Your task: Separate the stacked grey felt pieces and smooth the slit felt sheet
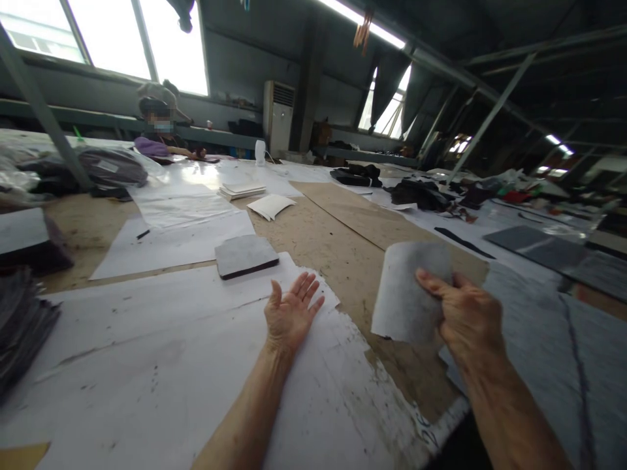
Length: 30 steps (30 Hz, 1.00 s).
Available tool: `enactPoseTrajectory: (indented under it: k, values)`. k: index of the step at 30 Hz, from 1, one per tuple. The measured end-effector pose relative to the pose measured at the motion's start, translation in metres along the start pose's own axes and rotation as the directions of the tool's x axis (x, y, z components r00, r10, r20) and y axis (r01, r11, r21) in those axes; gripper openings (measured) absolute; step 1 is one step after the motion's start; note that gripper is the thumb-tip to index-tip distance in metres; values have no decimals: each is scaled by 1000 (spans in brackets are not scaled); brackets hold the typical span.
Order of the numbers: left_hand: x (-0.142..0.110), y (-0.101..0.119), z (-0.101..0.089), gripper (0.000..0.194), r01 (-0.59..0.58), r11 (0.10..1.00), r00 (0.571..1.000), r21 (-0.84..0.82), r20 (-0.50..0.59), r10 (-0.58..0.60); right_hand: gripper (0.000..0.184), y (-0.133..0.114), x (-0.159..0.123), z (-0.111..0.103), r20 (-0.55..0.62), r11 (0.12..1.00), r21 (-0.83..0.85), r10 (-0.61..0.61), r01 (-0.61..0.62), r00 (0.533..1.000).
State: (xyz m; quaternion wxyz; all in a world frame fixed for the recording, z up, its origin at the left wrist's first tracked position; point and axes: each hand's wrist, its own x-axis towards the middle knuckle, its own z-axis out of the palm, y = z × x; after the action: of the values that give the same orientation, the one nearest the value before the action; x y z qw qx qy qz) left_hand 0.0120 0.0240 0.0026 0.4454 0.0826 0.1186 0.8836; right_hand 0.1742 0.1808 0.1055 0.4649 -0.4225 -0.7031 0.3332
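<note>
My right hand pinches a thin grey fabric piece and holds it up above the table's brown board. My left hand hovers palm up over white paper sheets, fingers spread and holding nothing. A small stack of grey fabric pieces lies on the paper just beyond my left hand.
Dark fabric piles sit at the left edge. A wide grey fabric sheet covers the table on the right. Far off, a person sits at the table, with folded white sheets and black fabric heaps between.
</note>
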Motion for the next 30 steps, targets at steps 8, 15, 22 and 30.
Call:
enactPoseTrajectory:
  k: [8,15,22,30]
  values:
    - [-8,-19,12,35,174,939,982,298,-127,-142,39,18,-53,28,201,983,-125,157,-133,967]
    - [-7,-24,12,25,113,881,989,460,-137,-55,37,13,-40,13,464,959,8,248,-284,851]
    - [-9,-21,14,26,12,813,999,582,-49,21,22,6,-56,9,402,987,37,127,-154,907]
    - [-13,-20,17,24,38,704,998,709,4,-58,33,4,-59,-3,461,971,144,103,-189,882]
